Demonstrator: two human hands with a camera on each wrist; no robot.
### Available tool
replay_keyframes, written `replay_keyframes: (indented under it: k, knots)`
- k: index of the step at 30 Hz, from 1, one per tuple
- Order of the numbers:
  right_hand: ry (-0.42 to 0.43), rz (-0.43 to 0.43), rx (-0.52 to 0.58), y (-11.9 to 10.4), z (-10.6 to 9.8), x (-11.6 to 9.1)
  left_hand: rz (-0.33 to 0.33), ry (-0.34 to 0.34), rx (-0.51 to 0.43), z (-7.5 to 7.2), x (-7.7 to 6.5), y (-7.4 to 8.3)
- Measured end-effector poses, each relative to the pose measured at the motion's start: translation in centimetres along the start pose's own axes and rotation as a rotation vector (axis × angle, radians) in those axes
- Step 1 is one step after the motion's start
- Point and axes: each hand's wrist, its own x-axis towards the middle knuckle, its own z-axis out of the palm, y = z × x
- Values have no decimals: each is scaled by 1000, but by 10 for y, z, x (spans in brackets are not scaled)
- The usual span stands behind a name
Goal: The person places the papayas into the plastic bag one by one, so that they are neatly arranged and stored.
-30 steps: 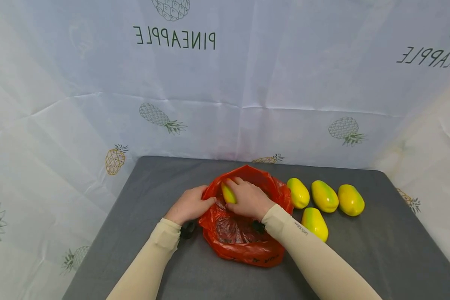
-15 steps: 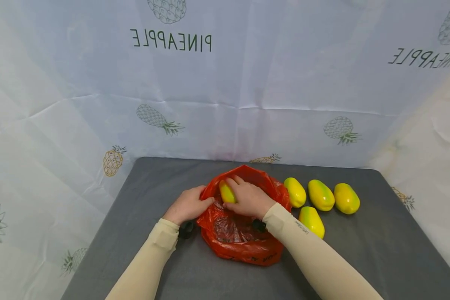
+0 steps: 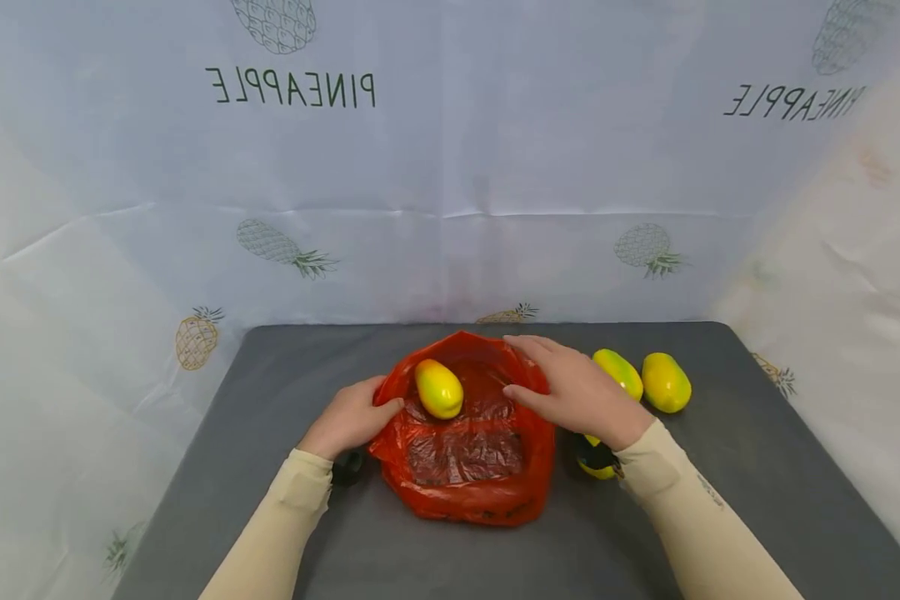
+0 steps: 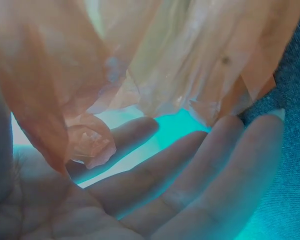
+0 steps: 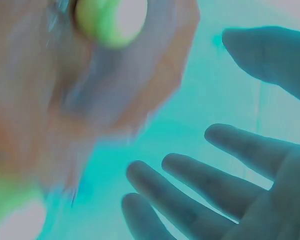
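Observation:
A red plastic bag (image 3: 468,504) lies on the table with its mouth spread wide. Inside, toward its left side, rests one glossy yellow fruit (image 3: 439,389) shaped like a mango. My left hand (image 3: 348,417) holds the bag's left rim, thumb over the edge and fingers outside; the left wrist view shows the thin plastic (image 4: 165,65) between them. Over the bag's right rim is my right hand (image 3: 570,387), fingers spread and holding nothing. It covers part of the yellow-green fruits beyond it.
Right of the bag, two similar fruits (image 3: 618,372) (image 3: 666,382) lie on the grey table (image 3: 720,500). Another yellow fruit (image 3: 598,472) is mostly hidden under the right wrist and its black camera. A white curtain (image 3: 450,167) with pineapple prints hangs behind the table.
My right hand has let go of the fruit inside the bag and moved out to the right, over the rim. My left hand keeps its hold. The head view has shifted slightly right.

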Motion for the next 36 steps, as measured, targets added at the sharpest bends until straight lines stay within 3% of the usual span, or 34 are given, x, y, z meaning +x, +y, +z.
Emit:
replay_keyframes:
  k: [8, 18, 26, 36]
  knots:
    - [154, 203, 0, 72, -26, -41, -12, 4, 27, -6, -2, -4]
    - [276, 412, 60, 149, -12, -71, -15, 12, 67, -4, 0, 0]
    - [206, 526, 49, 188, -7, -85, -14, 7, 50, 6, 0, 2]
    - [125, 578, 91, 195, 0, -83, -23, 16, 59, 7, -2, 5]
